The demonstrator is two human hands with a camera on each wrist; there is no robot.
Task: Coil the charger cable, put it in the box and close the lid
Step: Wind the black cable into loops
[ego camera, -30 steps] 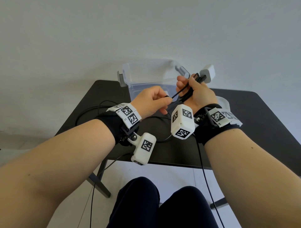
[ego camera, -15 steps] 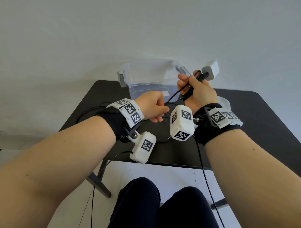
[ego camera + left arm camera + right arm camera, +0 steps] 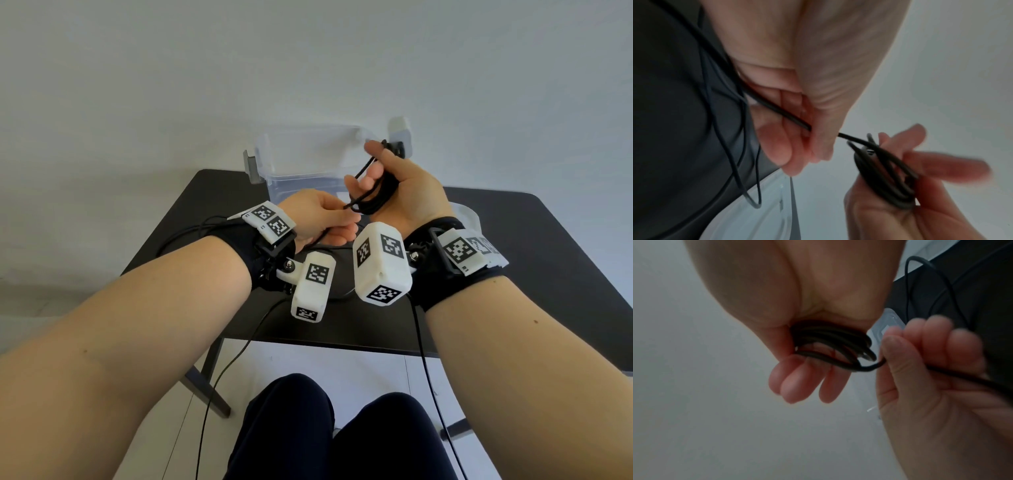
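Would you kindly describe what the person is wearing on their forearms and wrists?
Both forearms are bare, no sleeves. Each wrist has a black fabric wrist wrap, a white tag plate with black square-code markings, and a white boxy camera housing trailing a thin black lead.

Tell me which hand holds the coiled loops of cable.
The right hand: the black loops are wrapped around its fingers. The left hand only pinches the single loose strand that feeds the coil.

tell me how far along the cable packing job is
Done: several loops of cable sit wound on the right hand. In hand: the left hand pinches the loose run, feeding more. Left: slack still lies on the table; the open box holds no cable.
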